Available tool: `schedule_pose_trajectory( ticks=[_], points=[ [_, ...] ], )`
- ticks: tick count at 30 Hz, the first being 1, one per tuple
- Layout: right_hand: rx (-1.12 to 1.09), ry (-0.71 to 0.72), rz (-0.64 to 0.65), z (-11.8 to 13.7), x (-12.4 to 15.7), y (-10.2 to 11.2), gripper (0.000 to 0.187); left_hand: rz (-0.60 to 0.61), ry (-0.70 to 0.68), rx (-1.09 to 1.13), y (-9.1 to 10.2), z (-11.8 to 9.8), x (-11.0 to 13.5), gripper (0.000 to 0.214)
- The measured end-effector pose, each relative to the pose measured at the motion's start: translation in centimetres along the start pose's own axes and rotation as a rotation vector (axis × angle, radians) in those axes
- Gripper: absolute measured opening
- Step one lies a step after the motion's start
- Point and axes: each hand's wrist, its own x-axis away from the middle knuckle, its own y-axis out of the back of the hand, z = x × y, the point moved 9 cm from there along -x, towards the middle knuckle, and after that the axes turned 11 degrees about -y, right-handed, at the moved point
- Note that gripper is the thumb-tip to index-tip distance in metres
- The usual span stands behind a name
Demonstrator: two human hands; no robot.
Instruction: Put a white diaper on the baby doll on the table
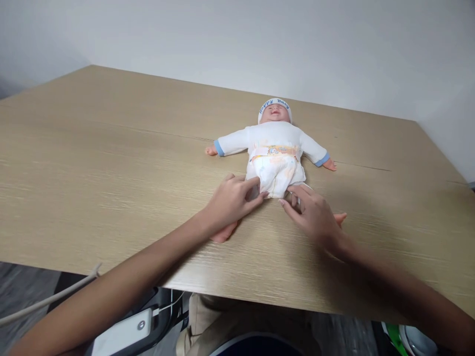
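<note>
A baby doll [274,132] lies on its back on the wooden table, arms spread, in a white top with blue cuffs and a white lettered cap. Around its lower body is a white diaper [272,170] with an orange patterned waistband, fastened across the belly. My left hand [233,200] is closed at the diaper's leg edge on the left, thumb and curled fingers at the material. At the opposite leg edge, my right hand [311,212] has its fingers bent on the diaper, the thumb near its lower edge. My hands partly cover the doll's legs.
The wooden table [122,183] reaches back to a pale wall [237,44]. Below its front edge are a white box-shaped device [122,332] with a cable and, at left, a thick pale cord [48,300]. A green and white object [411,338] shows at lower right.
</note>
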Motion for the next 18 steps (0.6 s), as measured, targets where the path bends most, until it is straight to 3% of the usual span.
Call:
schedule_pose_trajectory(
  ticks=[6,11,18],
  points=[
    [0.181,0.102,-0.070,1.2,0.7,0.0,0.015,-0.022,-0.085,0.105,0.2,-0.6,-0.1,0.022],
    [0.205,0.113,-0.008,2.0,1.0,-0.1,0.019,-0.067,-0.089,0.182,0.7,-0.5,0.1,0.011],
    [0.180,0.055,0.146,2.2,0.8,-1.0,0.029,-0.063,-0.044,0.279,0.3,0.2,-0.2,0.031]
  ],
)
